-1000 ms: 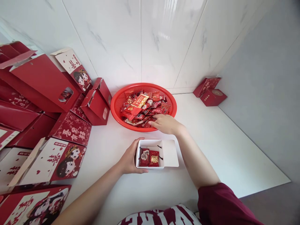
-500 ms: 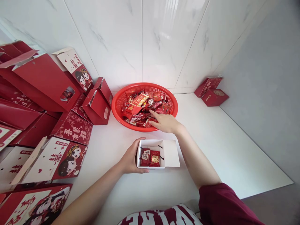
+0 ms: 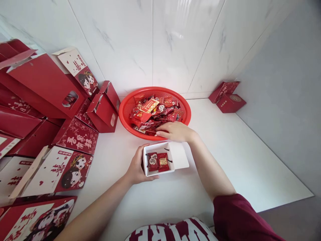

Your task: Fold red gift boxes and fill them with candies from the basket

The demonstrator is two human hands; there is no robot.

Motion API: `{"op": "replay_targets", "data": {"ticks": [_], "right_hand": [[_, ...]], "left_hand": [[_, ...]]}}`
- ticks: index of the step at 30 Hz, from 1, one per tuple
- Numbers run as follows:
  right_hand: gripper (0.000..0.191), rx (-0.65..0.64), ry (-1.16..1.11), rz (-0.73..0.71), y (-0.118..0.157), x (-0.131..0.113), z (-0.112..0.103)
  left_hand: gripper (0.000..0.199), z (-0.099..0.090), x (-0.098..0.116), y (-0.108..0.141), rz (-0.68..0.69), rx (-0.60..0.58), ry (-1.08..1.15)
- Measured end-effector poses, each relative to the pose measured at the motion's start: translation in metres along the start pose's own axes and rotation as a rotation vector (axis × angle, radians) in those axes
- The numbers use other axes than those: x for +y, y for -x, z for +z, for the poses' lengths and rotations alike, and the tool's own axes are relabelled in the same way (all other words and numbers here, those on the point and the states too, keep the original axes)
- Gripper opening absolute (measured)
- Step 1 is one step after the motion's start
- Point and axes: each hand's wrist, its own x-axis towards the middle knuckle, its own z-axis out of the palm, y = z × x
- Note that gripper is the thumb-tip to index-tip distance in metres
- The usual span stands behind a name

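My left hand [image 3: 137,167] is wrapped round the left end of a small white-lined box [image 3: 160,173], its flap [image 3: 181,156] lying out to the right. Two red sachets lie inside: one with a white emblem [image 3: 152,161], the other printed with a pale nut-like picture [image 3: 163,162]. Dark cord ends show at the box's walls. Over the near rim of a red plastic basket [image 3: 123,112] reaches my right hand [image 3: 177,131]. Its thumb and fingers have closed on a red candy packet [image 3: 152,131], partly hidden by them. Many wrapped sweets [image 3: 162,108] fill the basket.
Red and white gift boxes [image 3: 69,170] with printed figures are stacked along the left. Two upright red boxes [image 3: 102,113] stand beside the basket. More red boxes [image 3: 230,103] sit in the far right corner. A tiled wall [image 3: 170,43] borders the white table [image 3: 240,160].
My right hand has drawn back slightly towards the basket's near rim, its fingers coming closer together. My left hand has lifted and tilted the box a little, up and to the left.
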Motion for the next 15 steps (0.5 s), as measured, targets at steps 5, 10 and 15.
{"op": "replay_targets", "data": {"ticks": [5,10,15], "right_hand": [[0.045,-0.044,-0.189,-0.063,0.004,0.003,-0.006],[0.028,0.098,-0.636,-0.253,0.002,0.011,-0.003],[0.023,0.038,-0.943,-0.337,0.016,-0.001,-0.011]], "left_hand": [[0.101,0.001,0.004,-0.006,-0.004,0.028,0.051],[0.101,0.0,0.008,-0.008,-0.025,0.0,0.099],[0.103,0.0,0.007,-0.006,-0.025,-0.013,0.118]]}}
